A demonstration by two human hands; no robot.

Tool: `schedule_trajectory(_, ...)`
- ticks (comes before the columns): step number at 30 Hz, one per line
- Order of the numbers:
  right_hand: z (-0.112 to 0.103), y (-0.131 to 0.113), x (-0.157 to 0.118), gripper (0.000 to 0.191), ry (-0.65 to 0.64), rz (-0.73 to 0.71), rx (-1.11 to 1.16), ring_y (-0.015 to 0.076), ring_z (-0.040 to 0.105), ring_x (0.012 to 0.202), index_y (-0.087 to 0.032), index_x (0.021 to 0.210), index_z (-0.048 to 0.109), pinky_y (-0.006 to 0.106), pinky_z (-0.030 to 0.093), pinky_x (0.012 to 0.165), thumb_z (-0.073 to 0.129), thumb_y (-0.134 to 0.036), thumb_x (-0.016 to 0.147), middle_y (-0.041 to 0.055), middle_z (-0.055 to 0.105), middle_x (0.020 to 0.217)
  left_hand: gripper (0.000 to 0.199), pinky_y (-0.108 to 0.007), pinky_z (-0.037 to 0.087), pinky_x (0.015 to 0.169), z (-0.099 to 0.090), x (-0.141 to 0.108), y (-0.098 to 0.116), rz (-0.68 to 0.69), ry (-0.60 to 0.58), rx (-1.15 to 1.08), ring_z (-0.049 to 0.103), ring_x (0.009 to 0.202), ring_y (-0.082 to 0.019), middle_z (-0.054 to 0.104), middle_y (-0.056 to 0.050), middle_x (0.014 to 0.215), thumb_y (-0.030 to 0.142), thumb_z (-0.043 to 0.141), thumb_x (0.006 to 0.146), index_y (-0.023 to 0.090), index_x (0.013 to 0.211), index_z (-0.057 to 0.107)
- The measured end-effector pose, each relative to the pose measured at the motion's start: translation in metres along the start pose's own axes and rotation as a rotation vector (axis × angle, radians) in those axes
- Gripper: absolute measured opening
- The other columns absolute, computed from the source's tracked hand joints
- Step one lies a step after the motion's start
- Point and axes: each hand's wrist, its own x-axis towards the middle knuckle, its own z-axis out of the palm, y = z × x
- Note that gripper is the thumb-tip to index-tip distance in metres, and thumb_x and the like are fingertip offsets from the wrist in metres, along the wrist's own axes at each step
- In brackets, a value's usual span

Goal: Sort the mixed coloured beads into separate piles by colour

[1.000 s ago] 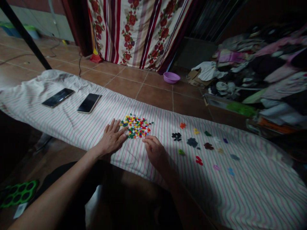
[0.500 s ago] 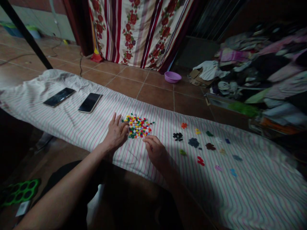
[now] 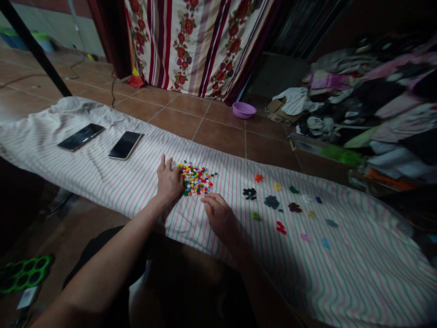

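Note:
A pile of small mixed-colour pieces (image 3: 197, 178) lies on the striped cloth (image 3: 218, 157). My left hand (image 3: 169, 180) rests at the pile's left edge, fingers apart, its fingertips touching the pieces. At the lower right edge of the pile is my right hand (image 3: 220, 216), thumb and index finger pinched; whatever they hold is too small to name. Single-colour groups are spread to the right, among them black (image 3: 249, 194), dark grey (image 3: 272, 202), brown (image 3: 295, 207), orange (image 3: 258, 178) and red pieces (image 3: 281, 228).
Two phones, one farther left (image 3: 81, 137) and one nearer the pile (image 3: 125, 145), lie on the cloth. Beyond it, a purple basin (image 3: 244, 110) stands on the tiled floor before a floral curtain (image 3: 194, 45). Clothes (image 3: 385, 100) are heaped at the right.
My left hand has shifted slightly over the pile's left edge, its fingers more bent. My right hand keeps its pinch beside the pile. The whole view has moved a little.

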Motion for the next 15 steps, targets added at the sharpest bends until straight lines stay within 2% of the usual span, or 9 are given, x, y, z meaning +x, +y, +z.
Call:
schedule_trajectory(3, -0.002, 0.005, -0.001, 0.029, -0.029, -0.018, -0.012, 0.0185, 0.066, 0.097, -0.022, 0.1, 0.07, 0.034, 0.056, 0.09, 0.044, -0.014, 0.09, 0.0074, 0.067, 0.103, 0.027, -0.065, 0.032, 0.109, -0.001, -0.001, 0.005, -0.105, 0.042, 0.012, 0.022, 0.145, -0.04, 0.054, -0.017, 0.138, 0.025, 0.048, 0.082, 0.016, 0.095, 0.071)
schedule_trajectory(6, -0.003, 0.007, -0.002, 0.029, -0.033, -0.009, -0.02, 0.0186, 0.066, 0.097, -0.022, 0.101, 0.07, 0.034, 0.056, 0.091, 0.045, -0.014, 0.09, 0.0072, 0.067, 0.104, 0.024, -0.063, 0.032, 0.11, 0.001, -0.002, 0.005, -0.128, 0.05, 0.022, 0.025, 0.144, -0.04, 0.058, -0.015, 0.132, 0.026, 0.051, 0.08, 0.017, 0.091, 0.071)
schedule_trajectory(15, 0.0, 0.0, -0.001, 0.029, -0.027, -0.033, 0.006, 0.0184, 0.066, 0.098, -0.02, 0.099, 0.069, 0.034, 0.055, 0.092, 0.043, -0.011, 0.09, 0.0078, 0.067, 0.103, 0.024, -0.069, 0.023, 0.113, 0.016, 0.002, -0.005, -0.102, 0.039, -0.106, 0.029, 0.142, -0.035, 0.058, -0.012, 0.13, 0.028, 0.051, 0.078, 0.023, 0.094, 0.069)
